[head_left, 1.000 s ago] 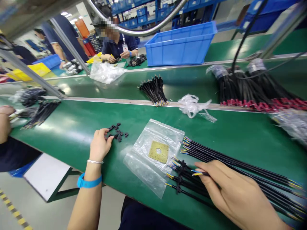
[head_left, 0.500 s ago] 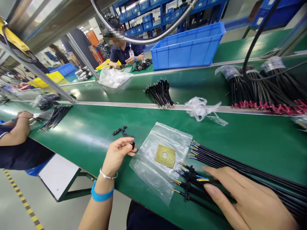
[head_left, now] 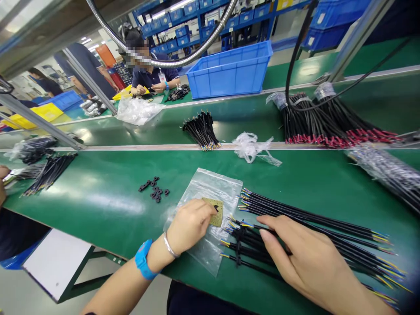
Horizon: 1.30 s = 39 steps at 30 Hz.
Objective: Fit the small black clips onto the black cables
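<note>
My left hand [head_left: 192, 223] is closed, pinching a small black part [head_left: 216, 208] over a yellowish square pad [head_left: 216, 220] that has a hole in it. The pad lies on a clear zip bag [head_left: 205, 258]. To the right, my right hand [head_left: 302, 253] holds a black cable [head_left: 254, 226] between thumb and forefinger, its stripped coloured wires pointing left towards the pad. Just below lie several cables with black parts [head_left: 239, 245] fitted near their wire ends. Beyond this hand a row of black cables [head_left: 278, 208] rests side by side.
Several loose black parts [head_left: 155, 192] lie left of the bag. A cable bundle [head_left: 201, 131] and crumpled plastic [head_left: 251, 146] sit at the rail. Red-ended cables [head_left: 315, 118] and a wrapped bundle [head_left: 387, 170] are at right. Beyond stands a blue bin [head_left: 229, 72]; a co-worker [head_left: 151, 74] sits opposite.
My left hand has moved right, from beside the loose parts to over the pad, with the black part in its fingers. My right hand has shifted slightly with the cable; the view has swung.
</note>
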{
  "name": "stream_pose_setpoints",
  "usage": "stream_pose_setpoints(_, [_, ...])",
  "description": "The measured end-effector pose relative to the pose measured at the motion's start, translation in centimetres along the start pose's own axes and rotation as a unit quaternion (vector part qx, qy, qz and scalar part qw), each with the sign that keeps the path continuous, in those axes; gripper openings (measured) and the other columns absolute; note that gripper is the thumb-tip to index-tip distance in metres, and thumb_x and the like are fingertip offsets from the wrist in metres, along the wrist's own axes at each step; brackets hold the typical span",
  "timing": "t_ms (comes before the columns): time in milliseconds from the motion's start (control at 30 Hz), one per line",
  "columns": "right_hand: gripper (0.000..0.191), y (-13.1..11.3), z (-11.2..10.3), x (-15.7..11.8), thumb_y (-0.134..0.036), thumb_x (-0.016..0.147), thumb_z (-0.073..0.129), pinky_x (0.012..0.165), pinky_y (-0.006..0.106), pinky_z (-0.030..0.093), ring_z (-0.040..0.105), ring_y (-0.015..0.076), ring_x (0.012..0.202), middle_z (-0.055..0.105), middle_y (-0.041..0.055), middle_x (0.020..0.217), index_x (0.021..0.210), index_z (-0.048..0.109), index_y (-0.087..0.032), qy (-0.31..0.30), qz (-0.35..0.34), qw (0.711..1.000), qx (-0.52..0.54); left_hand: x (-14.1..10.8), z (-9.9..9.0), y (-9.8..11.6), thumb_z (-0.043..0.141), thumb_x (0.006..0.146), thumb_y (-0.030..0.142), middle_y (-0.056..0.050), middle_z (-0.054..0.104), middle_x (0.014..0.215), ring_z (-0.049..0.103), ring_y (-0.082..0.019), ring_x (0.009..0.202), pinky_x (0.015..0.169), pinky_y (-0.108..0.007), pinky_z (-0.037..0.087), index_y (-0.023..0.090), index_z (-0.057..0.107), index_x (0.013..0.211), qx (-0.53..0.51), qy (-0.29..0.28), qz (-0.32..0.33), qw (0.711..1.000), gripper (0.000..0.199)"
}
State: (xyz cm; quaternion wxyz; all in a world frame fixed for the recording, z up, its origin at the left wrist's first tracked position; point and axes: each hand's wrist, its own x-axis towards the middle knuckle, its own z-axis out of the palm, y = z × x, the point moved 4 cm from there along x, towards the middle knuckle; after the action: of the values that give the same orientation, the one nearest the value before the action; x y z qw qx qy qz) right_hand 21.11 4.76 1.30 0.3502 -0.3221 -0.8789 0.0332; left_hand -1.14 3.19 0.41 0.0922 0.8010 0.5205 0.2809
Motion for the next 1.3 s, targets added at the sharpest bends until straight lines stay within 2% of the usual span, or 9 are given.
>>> stream_pose_setpoints(100, [0.019, 0.0, 0.0, -0.2, -0.022, 0.097, 0.048, 0.071, 0.029, 0.052, 0.065, 0.016, 0.074, 0.067, 0.0057, 0.086, 0.106, 0.06, -0.012, 0.008, 0.003, 1.0, 0.003, 0.3, 1.1, 1.4, 0.048, 0.09, 0.006, -0.006, 0.07, 0.079, 0.065, -0.02, 0.074, 0.069, -0.031, 0.052, 0.016, 0.067, 0.095, 0.126, -0.052, 0.095, 0.986, 0.022])
stream_pose_setpoints(267, [0.018, -0.2, 0.0, -0.4, -0.019, 0.095, 0.05, 0.075, 0.03, 0.051, 0.066, 0.0164, 0.079, 0.068, 0.0063, 0.09, 0.109, 0.059, -0.012, 0.017, 0.001, 1.0, 0.007, 0.8, 1.8, 2.1, 0.044, 0.089, 0.007, -0.005, 0.064, 0.07, 0.06, -0.022, 0.067, 0.062, -0.034, 0.048, 0.013, 0.063, 0.101, 0.197, -0.121, 0.094, 0.968, 0.023])
stream_pose_setpoints(367, [0.014, -0.2, 0.1, -0.4, -0.017, 0.095, 0.051, 0.07, 0.029, 0.049, 0.063, 0.0148, 0.072, 0.065, 0.0037, 0.083, 0.105, 0.06, -0.014, 0.011, 0.006, 0.999, 0.032, 1.0, 1.6, 1.9, 0.045, 0.089, 0.006, -0.009, 0.068, 0.081, 0.062, -0.024, 0.076, 0.07, -0.036, 0.049, 0.013, 0.059, 0.108, 0.126, -0.116, 0.054, 0.984, 0.025])
stream_pose_setpoints(467, [0.014, -0.5, 0.0, -0.2, -0.014, 0.094, 0.051, 0.066, 0.027, 0.048, 0.06, 0.0132, 0.068, 0.063, 0.0022, 0.08, 0.105, 0.059, -0.016, 0.012, 0.006, 0.998, 0.058, 0.6, 1.0, 1.2, 0.052, 0.087, 0.011, -0.005, 0.068, 0.085, 0.064, -0.02, 0.08, 0.076, -0.035, 0.05, 0.017, 0.053, 0.114, -0.098, -0.062, -0.104, 0.988, 0.027])
stream_pose_setpoints(567, [0.017, -0.9, 0.2, -0.1, -0.011, 0.093, 0.051, 0.063, 0.026, 0.047, 0.059, 0.012, 0.065, 0.062, 0.0008, 0.077, 0.107, 0.059, -0.017, 0.001, -0.002, 0.995, 0.103, -0.6, 1.3, 1.2, 0.061, 0.086, 0.019, 0.001, 0.063, 0.078, 0.064, -0.014, 0.073, 0.072, -0.029, 0.052, 0.021, 0.052, 0.109, -0.367, -0.002, -0.286, 0.885, 0.025])
stream_pose_setpoints(667, [0.018, -1.1, 0.4, -0.2, -0.011, 0.093, 0.051, 0.062, 0.025, 0.046, 0.059, 0.0116, 0.064, 0.062, 0.0004, 0.076, 0.109, 0.058, -0.017, -0.008, -0.002, 0.991, 0.131, -1.3, 1.8, 2.4, 0.071, 0.081, 0.025, 0.003, 0.061, 0.076, 0.066, -0.012, 0.069, 0.069, -0.025, 0.052, 0.02, 0.053, 0.103, -0.518, 0.03, -0.352, 0.779, 0.029])
stream_pose_setpoints(767, [0.018, -1.1, 0.5, -0.4, -0.011, 0.093, 0.052, 0.06, 0.025, 0.045, 0.058, 0.0114, 0.063, 0.061, 0.0003, 0.074, 0.108, 0.059, -0.017, -0.01, 0.001, 0.991, 0.13, -1.4, 2.1, 3.3, 0.077, 0.077, 0.028, 0.004, 0.062, 0.073, 0.067, -0.011, 0.066, 0.066, -0.022, 0.052, 0.019, 0.054, 0.099, -0.56, 0.048, -0.365, 0.742, 0.033])
stream_pose_setpoints(1067, [0.015, -1.2, 0.2, -0.1, -0.011, 0.094, 0.049, 0.056, 0.024, 0.044, 0.056, 0.01, 0.057, 0.059, -0.0015, 0.069, 0.102, 0.061, -0.016, 0.001, -0.001, 0.993, 0.114, -1.3, 2.2, 3.2, 0.077, 0.078, 0.029, 0.005, 0.063, 0.072, 0.067, -0.01, 0.065, 0.066, -0.022, 0.053, 0.019, 0.055, 0.099, -0.56, 0.083, -0.351, 0.746, 0.033])
stream_pose_setpoints(1300, [0.015, -1.4, -0.2, 0.2, -0.011, 0.093, 0.052, 0.058, 0.022, 0.047, 0.059, 0.0103, 0.058, 0.063, -0.0004, 0.07, 0.1, 0.064, -0.015, 0.037, -0.001, 0.996, 0.083, -1.8, 2.3, 3.2, 0.07, 0.084, 0.025, 0.002, 0.065, 0.079, 0.065, -0.012, 0.074, 0.074, -0.025, 0.052, 0.02, 0.053, 0.104, -0.485, 0.071, -0.327, 0.808, 0.027])
